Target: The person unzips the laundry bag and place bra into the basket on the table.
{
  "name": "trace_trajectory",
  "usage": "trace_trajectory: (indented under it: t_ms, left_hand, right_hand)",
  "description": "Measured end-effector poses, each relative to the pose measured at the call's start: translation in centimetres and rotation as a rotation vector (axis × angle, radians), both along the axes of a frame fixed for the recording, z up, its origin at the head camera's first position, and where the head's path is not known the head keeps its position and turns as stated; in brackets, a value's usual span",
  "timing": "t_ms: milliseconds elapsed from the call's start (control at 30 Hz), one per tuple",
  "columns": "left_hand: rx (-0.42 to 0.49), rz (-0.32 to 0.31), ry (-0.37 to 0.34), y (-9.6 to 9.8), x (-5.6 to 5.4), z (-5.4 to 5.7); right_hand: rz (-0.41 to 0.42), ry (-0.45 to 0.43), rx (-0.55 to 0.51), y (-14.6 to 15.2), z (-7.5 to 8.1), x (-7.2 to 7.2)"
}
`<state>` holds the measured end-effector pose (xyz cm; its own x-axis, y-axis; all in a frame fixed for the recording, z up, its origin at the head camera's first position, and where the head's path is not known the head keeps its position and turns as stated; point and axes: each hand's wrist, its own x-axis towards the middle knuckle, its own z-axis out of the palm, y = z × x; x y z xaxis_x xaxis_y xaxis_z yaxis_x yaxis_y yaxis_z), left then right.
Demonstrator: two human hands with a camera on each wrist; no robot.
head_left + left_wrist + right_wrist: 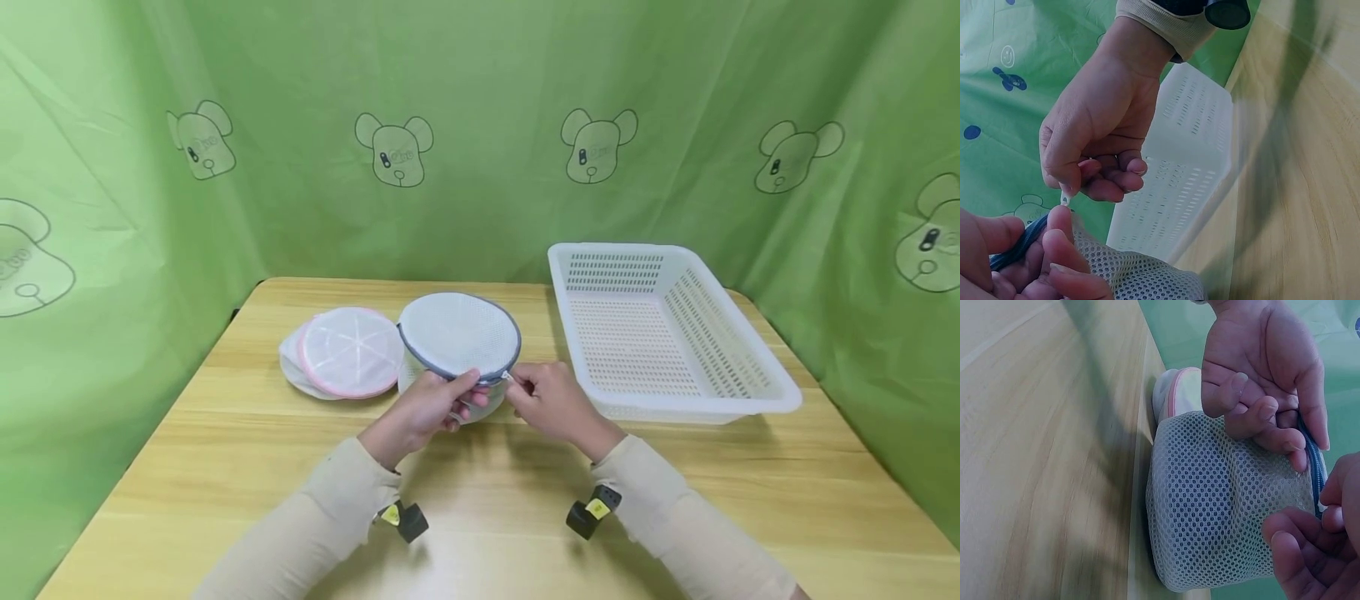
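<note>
A round white mesh laundry bag (pixel 459 333) with a dark blue-grey zipper rim stands tilted over the table in the head view. My left hand (pixel 435 406) grips its near rim, thumb on top and fingers beneath. Just to the right, my right hand (pixel 545 398) pinches the white zipper pull (pixel 507 376) between thumb and finger. The right wrist view shows the bag's honeycomb mesh side (pixel 1204 500) and the dark zipper (pixel 1315 464) running between both hands. In the left wrist view the zipper pull (pixel 1065 199) sticks out below the right fingertips.
Left of the bag, a flat round bag with pink trim (pixel 352 352) lies on another white one (pixel 292 367). A white perforated plastic basket (pixel 757 404) stands on the right side of the wooden table (pixel 495 517). Green curtains (pixel 480 217) enclose the table's back and sides.
</note>
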<state>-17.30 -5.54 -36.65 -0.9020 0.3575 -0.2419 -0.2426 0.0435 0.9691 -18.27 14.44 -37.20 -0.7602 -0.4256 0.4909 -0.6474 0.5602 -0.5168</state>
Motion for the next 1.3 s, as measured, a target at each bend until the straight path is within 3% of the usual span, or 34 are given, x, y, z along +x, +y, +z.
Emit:
trace_trajectory:
  t_ms: [333,600,1300]
  left_hand:
    - [-0.007,0.005,-0.004,0.1,-0.1,0.0]
    - [-0.007,0.002,0.006,-0.1,-0.2,0.0]
    - [0.009,-0.001,0.023,-0.5,0.1,-0.4]
  right_hand:
    - [-0.018,-0.053,-0.012,0.3,0.1,0.0]
    - [-0.023,-0.047,-0.004,0.5,0.2,-0.2]
    - [-0.107,-0.106,-0.002,1.1,-0.1,-0.3]
